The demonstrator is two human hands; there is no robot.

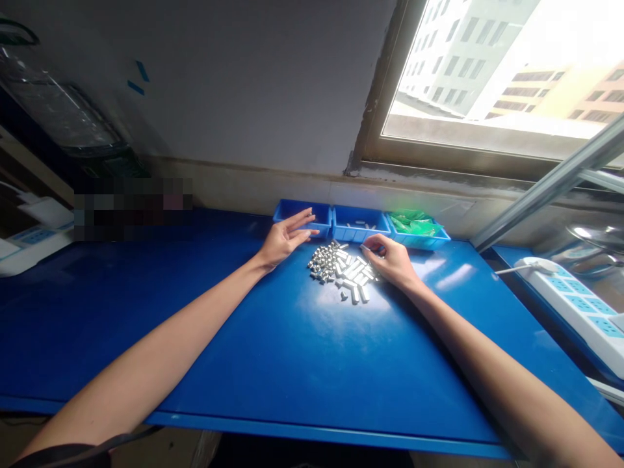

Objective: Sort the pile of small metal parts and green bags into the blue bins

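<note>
head view: right hand (pixel 392 260) pinches a metal piece (pixel 363 247) from the pile (pixel 338 268); left hand (pixel 283 240) spread, empty. pieces likely light, stiff, slippery; pinch their sides.

Your left hand (pixel 284 239) and right hand (pixel 394 261) are both bare, and your fingers (pixel 298 221) are slim and uncovered to the tips. The nails are too small to make out. Back from the fingers, each wrist runs into a long, lean arm. Your left forearm (pixel 195 312) and right forearm (pixel 482 364) are bare along the whole stretch in view. Farthest from your left fingers, at the bottom edge, a dark sleeve (pixel 53 455) begins. A thin dark cord (pixel 127 437) curves out just beside it.
</note>
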